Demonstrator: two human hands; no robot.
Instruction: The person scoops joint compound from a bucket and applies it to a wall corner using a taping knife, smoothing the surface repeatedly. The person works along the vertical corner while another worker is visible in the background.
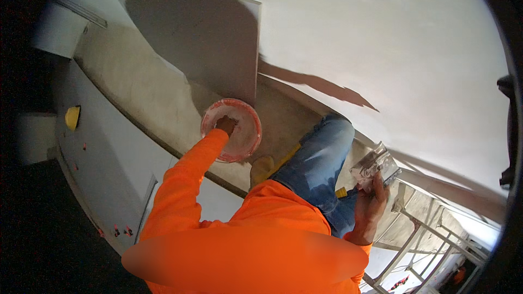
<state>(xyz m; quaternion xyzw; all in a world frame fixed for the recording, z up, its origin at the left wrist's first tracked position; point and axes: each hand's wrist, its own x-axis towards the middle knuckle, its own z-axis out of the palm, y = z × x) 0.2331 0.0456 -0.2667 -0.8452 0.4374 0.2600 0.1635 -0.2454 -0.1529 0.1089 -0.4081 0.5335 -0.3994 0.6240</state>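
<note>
My left hand [226,124] reaches down into a round reddish bucket [258,136] whose inside and rim are smeared with white paste. Its fingers look closed in the bucket, but what they hold, if anything, is too dark to make out. Off to the right, beside my bent knee, my right hand [372,198] grips a plastering trowel [376,164]. The trowel's flat metal face is streaked with whitish compound, and its handle is mostly hidden by the hand.
A grey board [218,32] leans on the white wall [381,38] behind the bucket. Pale panels [103,130] lie to the left, with a yellow bowl-shaped object [72,118] on them. A metal scaffold frame [414,234] stands at the lower right.
</note>
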